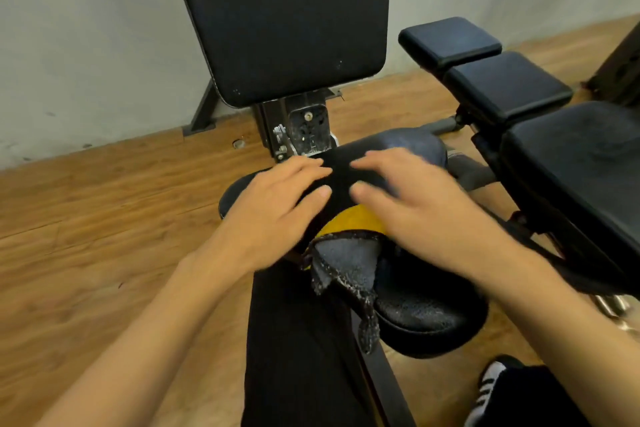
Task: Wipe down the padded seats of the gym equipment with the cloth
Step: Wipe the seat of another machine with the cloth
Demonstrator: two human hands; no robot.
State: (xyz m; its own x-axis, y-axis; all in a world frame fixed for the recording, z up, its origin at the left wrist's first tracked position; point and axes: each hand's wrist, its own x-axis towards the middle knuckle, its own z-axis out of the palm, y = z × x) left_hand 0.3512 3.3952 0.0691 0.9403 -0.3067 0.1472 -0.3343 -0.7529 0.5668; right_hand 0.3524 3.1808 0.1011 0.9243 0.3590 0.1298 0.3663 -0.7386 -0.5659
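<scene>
Head view, the only one: left hand (277, 198) and right hand (408, 198) both lie flat with fingers straight and slightly spread. They press on a dark cloth (341, 166) draped across the seat (235, 194) at centre frame, fingertips nearly meeting. The right hand is blurred, so its exact finger contact is unclear. The cloth runs from 9 to 2 o'clock over the pad, black on black, and its edges are hard to tell. Backrest (284, 17) is upright at 12 o'clock and a second bench (571, 166) sits at 3 o'clock. The wood floor (86, 218) is at 9, a trouser leg (294, 340) at 6 and a shoe (491, 378) at 5. Just below the hands, at 6 o'clock, the torn cover (346, 263) is peeled back over yellow foam (353, 218). Risks, as judgement: a stroke toward 6 could snag the cloth on the ragged flap, tear it wider or drag out crumbs of foam. With only flat palms holding it, the cloth could bunch or slide off the curved pad. Low contrast could leave patches missed.
</scene>
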